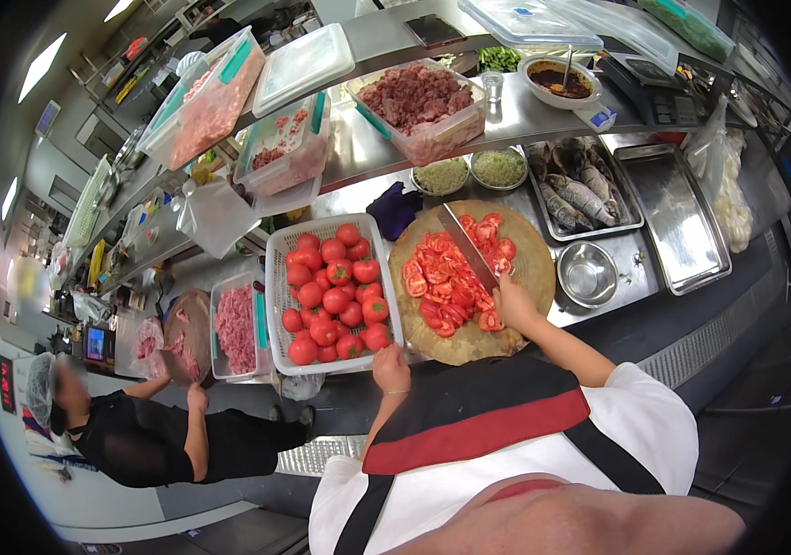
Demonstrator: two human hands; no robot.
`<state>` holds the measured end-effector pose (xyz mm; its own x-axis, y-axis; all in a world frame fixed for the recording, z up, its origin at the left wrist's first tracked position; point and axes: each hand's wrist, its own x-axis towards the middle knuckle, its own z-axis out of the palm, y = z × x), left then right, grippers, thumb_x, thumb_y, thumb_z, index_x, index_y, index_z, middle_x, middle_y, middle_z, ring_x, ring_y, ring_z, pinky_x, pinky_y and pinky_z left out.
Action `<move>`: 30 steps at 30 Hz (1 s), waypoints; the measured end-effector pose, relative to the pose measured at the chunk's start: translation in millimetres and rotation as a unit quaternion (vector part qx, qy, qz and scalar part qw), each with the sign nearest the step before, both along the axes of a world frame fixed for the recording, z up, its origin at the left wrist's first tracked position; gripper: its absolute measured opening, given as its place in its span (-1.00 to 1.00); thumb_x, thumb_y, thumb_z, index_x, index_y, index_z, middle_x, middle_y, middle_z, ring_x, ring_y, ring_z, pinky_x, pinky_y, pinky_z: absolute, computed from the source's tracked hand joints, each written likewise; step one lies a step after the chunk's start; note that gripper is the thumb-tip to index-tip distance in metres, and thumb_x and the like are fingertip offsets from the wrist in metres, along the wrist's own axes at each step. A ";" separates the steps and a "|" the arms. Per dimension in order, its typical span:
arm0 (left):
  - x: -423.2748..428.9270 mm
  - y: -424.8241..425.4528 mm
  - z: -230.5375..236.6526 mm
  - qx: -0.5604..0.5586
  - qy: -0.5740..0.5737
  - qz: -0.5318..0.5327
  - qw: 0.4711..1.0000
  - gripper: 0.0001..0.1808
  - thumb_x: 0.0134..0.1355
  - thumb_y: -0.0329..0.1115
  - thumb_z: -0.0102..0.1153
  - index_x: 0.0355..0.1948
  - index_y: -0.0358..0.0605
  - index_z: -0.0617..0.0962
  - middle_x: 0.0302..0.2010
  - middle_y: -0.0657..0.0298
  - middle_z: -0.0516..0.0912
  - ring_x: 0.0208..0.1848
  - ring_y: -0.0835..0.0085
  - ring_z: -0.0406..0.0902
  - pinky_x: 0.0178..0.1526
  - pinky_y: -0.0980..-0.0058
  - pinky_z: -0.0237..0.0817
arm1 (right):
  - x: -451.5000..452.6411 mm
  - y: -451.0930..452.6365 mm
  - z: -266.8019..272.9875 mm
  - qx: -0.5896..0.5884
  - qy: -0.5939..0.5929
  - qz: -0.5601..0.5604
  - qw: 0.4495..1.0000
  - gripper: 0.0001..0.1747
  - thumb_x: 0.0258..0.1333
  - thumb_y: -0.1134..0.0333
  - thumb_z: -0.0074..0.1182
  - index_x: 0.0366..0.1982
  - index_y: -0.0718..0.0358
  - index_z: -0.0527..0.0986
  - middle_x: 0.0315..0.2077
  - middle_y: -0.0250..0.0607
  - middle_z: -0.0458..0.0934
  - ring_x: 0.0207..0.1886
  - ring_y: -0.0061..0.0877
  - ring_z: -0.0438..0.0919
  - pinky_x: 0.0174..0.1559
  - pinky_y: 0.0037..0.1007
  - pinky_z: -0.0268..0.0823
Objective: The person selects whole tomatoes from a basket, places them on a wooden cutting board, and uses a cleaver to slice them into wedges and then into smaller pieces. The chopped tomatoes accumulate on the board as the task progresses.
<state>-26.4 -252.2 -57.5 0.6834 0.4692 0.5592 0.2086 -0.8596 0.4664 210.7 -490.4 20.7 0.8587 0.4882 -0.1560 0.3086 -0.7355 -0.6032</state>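
Note:
My right hand [516, 303] grips the handle of a cleaver [468, 246]. Its blade lies across cut tomatoes [437, 270] on a round wooden chopping block [409, 340]. Halves and slices sit on both sides of the blade. At the near right corner of a white plastic basket [274, 305], my left hand [392, 371] has its fingers closed over the rim. Whole red tomatoes [335, 300] fill much of the basket, which stands left of the block. A dark purple cloth [395, 210] lies behind, between basket and block.
Right of the block are a steel bowl [587, 274], a tray of whole fish [582, 187] and a steel tray [679, 215]. Overhead, a shelf holds a tub of minced meat [416, 100] and a sauce bowl [562, 80]. A co-worker [139, 430] cuts meat at the left.

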 end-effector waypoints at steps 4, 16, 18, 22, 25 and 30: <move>3.6 8.6 4.6 -0.001 0.024 0.006 1.000 -0.88 -0.11 -0.54 0.29 -0.50 -0.10 0.62 -0.49 0.13 0.61 -0.34 0.08 0.57 -0.21 0.14 0.37 | 2.0 -4.8 -7.8 -0.020 -0.004 0.026 0.999 -0.71 0.26 0.31 -0.01 -0.15 0.41 0.36 -0.34 0.28 0.61 -0.23 0.14 0.60 -0.15 0.08 0.40; -5.7 69.9 31.5 0.057 0.062 0.156 0.984 -0.80 0.08 -0.38 0.29 -0.25 -0.11 0.59 -0.22 0.08 0.59 -0.14 0.06 0.49 -0.10 0.10 0.33 | 7.1 -19.1 1.4 0.012 0.019 -0.059 0.998 -0.74 0.25 0.31 -0.03 -0.15 0.38 0.40 -0.29 0.32 0.60 -0.17 0.17 0.58 -0.14 0.07 0.39; -0.5 77.3 34.0 0.082 0.067 0.193 0.975 -0.75 0.07 -0.36 0.30 -0.21 -0.10 0.58 -0.13 0.09 0.58 -0.09 0.06 0.50 -0.07 0.10 0.34 | 11.9 -19.9 1.5 0.006 0.011 -0.054 0.998 -0.74 0.24 0.33 -0.04 -0.15 0.40 0.40 -0.29 0.31 0.60 -0.18 0.16 0.59 -0.13 0.06 0.40; 9.7 74.8 30.5 0.082 0.181 0.225 0.954 -0.68 0.00 -0.30 0.34 -0.18 -0.07 0.59 -0.11 0.15 0.58 -0.05 0.09 0.51 -0.06 0.13 0.35 | 17.3 -20.3 2.2 -0.014 -0.013 -0.018 1.000 -0.76 0.24 0.38 -0.08 -0.16 0.43 0.37 -0.31 0.31 0.62 -0.20 0.15 0.61 -0.15 0.04 0.42; 8.2 71.3 25.5 0.069 0.203 0.244 0.946 -0.64 -0.05 -0.26 0.37 -0.19 -0.04 0.61 -0.15 0.20 0.60 -0.06 0.13 0.52 -0.09 0.14 0.33 | 16.7 -18.8 2.9 0.006 0.002 -0.068 0.998 -0.77 0.22 0.41 -0.09 -0.15 0.42 0.38 -0.29 0.31 0.62 -0.19 0.14 0.61 -0.15 0.04 0.42; 8.5 72.8 22.0 0.097 0.181 0.243 0.948 -0.72 -0.06 -0.27 0.35 -0.28 -0.02 0.62 -0.22 0.22 0.60 -0.12 0.14 0.53 -0.12 0.12 0.32 | 17.9 -14.1 7.8 0.003 -0.013 0.000 1.000 -0.79 0.25 0.39 -0.10 -0.19 0.42 0.37 -0.31 0.33 0.61 -0.22 0.16 0.61 -0.17 0.07 0.40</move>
